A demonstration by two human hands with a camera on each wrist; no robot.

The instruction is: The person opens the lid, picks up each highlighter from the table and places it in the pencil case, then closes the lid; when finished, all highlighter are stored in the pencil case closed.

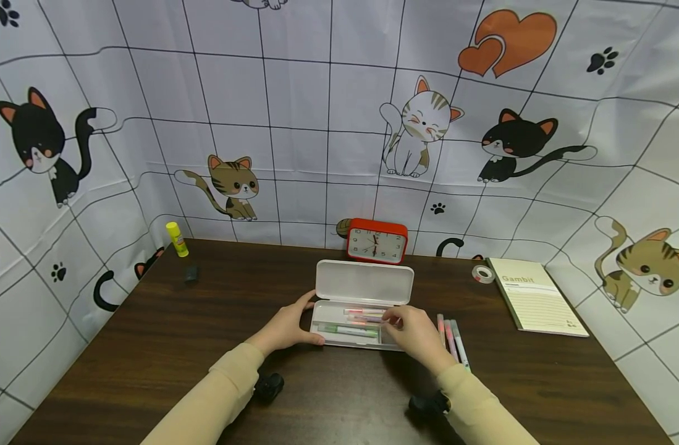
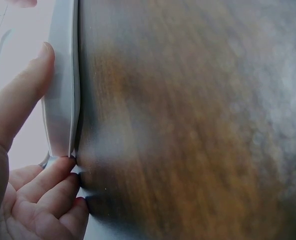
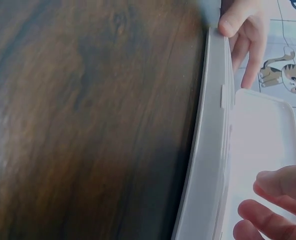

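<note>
A white pencil case point(image 1: 364, 282) lies with its lid raised. Inside are a green pen point(image 1: 350, 331) in front and pink-marked pens point(image 1: 364, 311) behind it. My left hand point(image 1: 286, 324) grips the case's left end, thumb at the front corner and fingers along the side. My right hand point(image 1: 417, 334) is over the right part of the case, fingertips at the ends of the pink pens. In the right wrist view, its thumb point(image 3: 282, 181) and fingers stand apart with nothing visible between them. Three pens point(image 1: 451, 340) lie beside the case, just past the right hand.
Behind the lid stands a red clock point(image 1: 377, 241). A notebook point(image 1: 534, 296) and a tape roll point(image 1: 483, 274) lie at the back right. Toward the back left are a yellow glue stick point(image 1: 177, 239) and a small dark block point(image 1: 191, 274). A cat-print sheet hangs behind the table.
</note>
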